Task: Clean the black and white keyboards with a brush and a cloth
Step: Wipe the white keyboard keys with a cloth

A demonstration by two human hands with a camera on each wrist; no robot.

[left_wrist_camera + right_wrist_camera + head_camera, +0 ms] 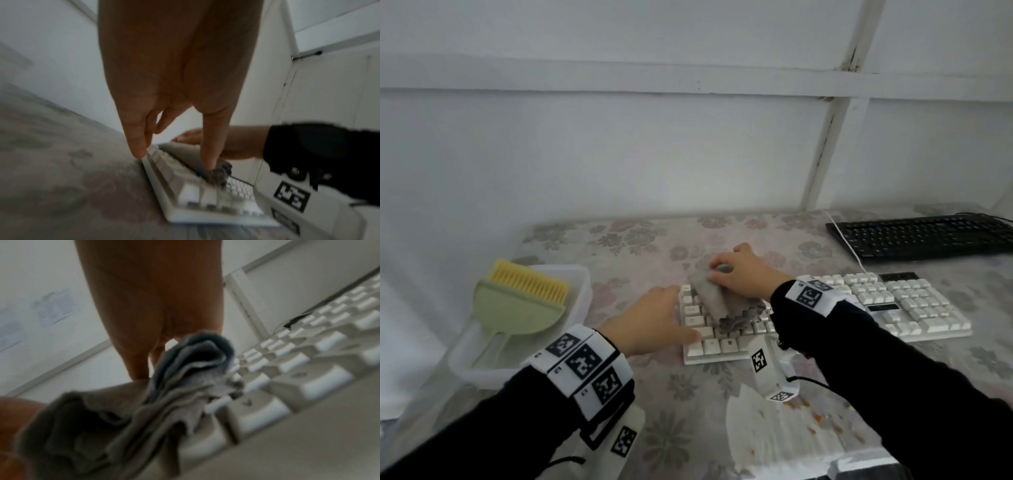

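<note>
The white keyboard (914,308) lies across the middle of the table, shown too in the left wrist view (197,194) and the right wrist view (298,373). My right hand (739,274) grips a bunched grey cloth (717,299) on the keyboard's left end, the cloth (164,394) hanging folded below the palm. My left hand (654,318) lies with straight fingers at the keyboard's left edge, its thumb (209,154) on the keys next to the cloth (220,172). The black keyboard (924,234) sits at the far right. A green brush (520,301) with yellow bristles rests in a clear tray.
The clear plastic tray (582,284) stands at the table's left edge. A white cable (846,240) runs between the two keyboards. The flowered tablecloth (688,394) has orange stains near the front right. A white wall with a frame stands close behind the table.
</note>
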